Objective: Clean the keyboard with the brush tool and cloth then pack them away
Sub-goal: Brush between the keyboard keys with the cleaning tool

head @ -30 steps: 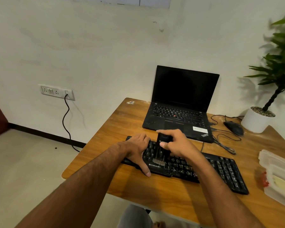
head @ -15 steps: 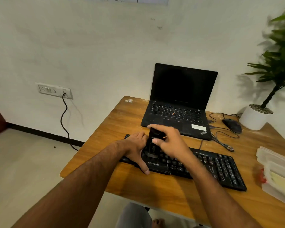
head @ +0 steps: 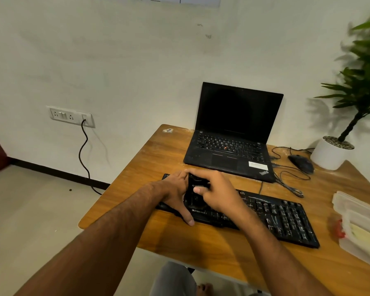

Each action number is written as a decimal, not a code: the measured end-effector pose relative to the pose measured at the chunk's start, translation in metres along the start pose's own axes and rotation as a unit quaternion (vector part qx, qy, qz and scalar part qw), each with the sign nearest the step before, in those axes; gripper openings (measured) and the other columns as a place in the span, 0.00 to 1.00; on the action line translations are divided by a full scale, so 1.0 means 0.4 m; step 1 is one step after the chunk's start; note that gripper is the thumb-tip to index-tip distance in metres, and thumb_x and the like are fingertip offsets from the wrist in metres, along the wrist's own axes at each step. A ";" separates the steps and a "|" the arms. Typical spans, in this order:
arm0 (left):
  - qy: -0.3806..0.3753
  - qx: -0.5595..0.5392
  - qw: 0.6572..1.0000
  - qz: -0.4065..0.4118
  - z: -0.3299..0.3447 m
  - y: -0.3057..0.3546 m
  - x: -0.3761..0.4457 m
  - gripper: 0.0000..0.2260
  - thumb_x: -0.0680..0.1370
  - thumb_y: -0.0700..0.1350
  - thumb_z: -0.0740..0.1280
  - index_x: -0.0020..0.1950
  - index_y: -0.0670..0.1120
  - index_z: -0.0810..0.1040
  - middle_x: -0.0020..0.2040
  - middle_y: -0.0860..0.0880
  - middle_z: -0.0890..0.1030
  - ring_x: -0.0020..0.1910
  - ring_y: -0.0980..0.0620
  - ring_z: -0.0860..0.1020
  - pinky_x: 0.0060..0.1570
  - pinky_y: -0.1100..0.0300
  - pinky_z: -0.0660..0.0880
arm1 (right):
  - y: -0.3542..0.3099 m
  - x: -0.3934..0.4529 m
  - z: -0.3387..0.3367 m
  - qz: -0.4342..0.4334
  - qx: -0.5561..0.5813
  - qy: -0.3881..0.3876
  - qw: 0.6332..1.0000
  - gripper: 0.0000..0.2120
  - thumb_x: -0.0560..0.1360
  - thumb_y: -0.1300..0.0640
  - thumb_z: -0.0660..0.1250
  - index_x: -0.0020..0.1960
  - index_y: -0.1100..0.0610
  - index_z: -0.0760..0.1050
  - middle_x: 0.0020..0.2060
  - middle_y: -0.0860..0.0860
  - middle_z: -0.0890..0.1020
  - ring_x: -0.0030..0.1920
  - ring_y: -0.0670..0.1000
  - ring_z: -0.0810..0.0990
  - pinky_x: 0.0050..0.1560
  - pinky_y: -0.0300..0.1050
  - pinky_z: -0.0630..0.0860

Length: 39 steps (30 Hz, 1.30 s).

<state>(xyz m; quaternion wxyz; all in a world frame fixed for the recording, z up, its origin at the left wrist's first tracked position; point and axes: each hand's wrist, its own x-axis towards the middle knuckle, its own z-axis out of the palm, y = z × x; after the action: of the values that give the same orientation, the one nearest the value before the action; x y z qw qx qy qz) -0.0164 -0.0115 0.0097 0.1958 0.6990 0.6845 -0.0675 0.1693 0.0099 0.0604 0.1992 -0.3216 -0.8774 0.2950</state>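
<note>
Across the desk (head: 150, 159) the keyboard (head: 276, 214) lies lengthwise, left hand (head: 175, 193) flat on it, right hand (head: 216, 193) clenching the brush tool (head: 195, 184).

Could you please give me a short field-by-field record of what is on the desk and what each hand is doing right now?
Surface: wooden desk
Keyboard: black, near the front edge
Left hand: rests flat on the keyboard's left end, thumb over the front edge
Right hand: grips the black brush tool over the left keys
Laptop: open, screen dark, behind the keyboard
Mouse: right of the laptop
Potted plant: far right corner
Plastic containers: right edge
</note>
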 end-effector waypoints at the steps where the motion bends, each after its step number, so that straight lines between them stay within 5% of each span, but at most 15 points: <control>1: -0.002 0.006 1.000 -0.002 -0.003 0.005 -0.004 0.67 0.57 0.75 0.79 0.86 0.51 0.49 0.82 0.49 0.54 0.81 0.43 0.53 0.81 0.41 0.58 | 0.010 -0.004 -0.001 0.012 -0.007 -0.007 1.000 0.28 0.76 0.61 0.73 0.70 0.38 0.73 0.67 0.42 0.79 0.69 0.47 0.74 0.68 0.51 0.74; 5: 0.019 0.020 1.000 -0.006 -0.015 0.013 -0.008 0.61 0.59 0.72 0.81 0.81 0.46 0.57 0.74 0.47 0.63 0.74 0.46 0.63 0.76 0.43 0.66 | 0.039 0.007 -0.055 0.059 -0.037 -0.046 0.996 0.27 0.75 0.59 0.74 0.69 0.38 0.74 0.66 0.44 0.79 0.66 0.47 0.76 0.63 0.50 0.78; 9: 0.013 0.012 1.000 0.005 -0.012 0.006 -0.010 0.65 0.58 0.73 0.80 0.84 0.46 0.53 0.78 0.48 0.60 0.77 0.45 0.60 0.78 0.42 0.63 | 0.018 0.003 -0.033 0.019 0.056 -0.026 0.998 0.28 0.75 0.61 0.73 0.69 0.37 0.75 0.65 0.41 0.80 0.64 0.44 0.77 0.63 0.50 0.78; 16: 0.018 0.015 1.000 0.000 -0.018 0.011 -0.010 0.58 0.59 0.70 0.82 0.79 0.48 0.59 0.71 0.49 0.64 0.71 0.48 0.64 0.75 0.44 0.67 | 0.046 -0.012 -0.090 0.048 -0.022 -0.091 0.995 0.27 0.75 0.61 0.74 0.68 0.37 0.76 0.66 0.40 0.78 0.66 0.43 0.74 0.65 0.46 0.75; 19: 0.021 0.021 1.000 0.006 -0.019 0.013 -0.013 0.59 0.59 0.71 0.81 0.80 0.47 0.58 0.72 0.48 0.64 0.72 0.48 0.64 0.75 0.44 0.67 | 0.039 -0.007 -0.085 0.032 0.043 -0.048 0.997 0.27 0.75 0.62 0.73 0.67 0.36 0.76 0.65 0.40 0.79 0.61 0.43 0.78 0.58 0.51 0.82; 24: 0.018 0.033 0.999 0.004 -0.014 0.020 -0.013 0.63 0.59 0.72 0.80 0.82 0.45 0.55 0.73 0.47 0.63 0.74 0.46 0.62 0.77 0.44 0.65 | 0.056 -0.029 -0.030 0.015 0.053 -0.037 0.998 0.26 0.76 0.60 0.73 0.69 0.38 0.75 0.65 0.40 0.79 0.68 0.44 0.74 0.67 0.54 0.76; 28: 0.015 0.041 0.999 0.004 -0.019 0.021 -0.014 0.59 0.61 0.70 0.81 0.80 0.46 0.57 0.72 0.48 0.64 0.73 0.47 0.63 0.76 0.46 0.65 | 0.058 -0.050 -0.050 0.005 -0.009 -0.015 1.000 0.21 0.74 0.56 0.75 0.61 0.38 0.76 0.55 0.37 0.81 0.59 0.40 0.78 0.60 0.49 0.78; 33: 0.008 0.065 0.998 0.024 -0.004 0.052 0.000 0.63 0.62 0.74 0.77 0.83 0.44 0.51 0.76 0.46 0.61 0.74 0.44 0.60 0.79 0.43 0.59 | 0.063 -0.078 -0.027 0.032 -0.078 0.118 0.990 0.19 0.68 0.43 0.77 0.56 0.44 0.76 0.46 0.39 0.80 0.48 0.40 0.79 0.49 0.41 0.79; 39: 0.038 0.029 0.998 0.049 0.007 0.064 0.012 0.57 0.61 0.74 0.79 0.78 0.47 0.57 0.71 0.48 0.63 0.69 0.47 0.63 0.77 0.44 0.63 | 0.085 -0.076 -0.049 0.119 0.166 0.036 0.978 0.09 0.72 0.53 0.78 0.51 0.51 0.83 0.44 0.47 0.86 0.47 0.45 0.85 0.51 0.50 0.83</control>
<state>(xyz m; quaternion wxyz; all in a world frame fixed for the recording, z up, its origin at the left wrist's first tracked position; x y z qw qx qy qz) 0.0095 -0.0077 0.0099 0.1521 0.7391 0.6543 -0.0508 0.2169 0.0179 0.0484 0.2447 -0.3962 -0.7642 0.4463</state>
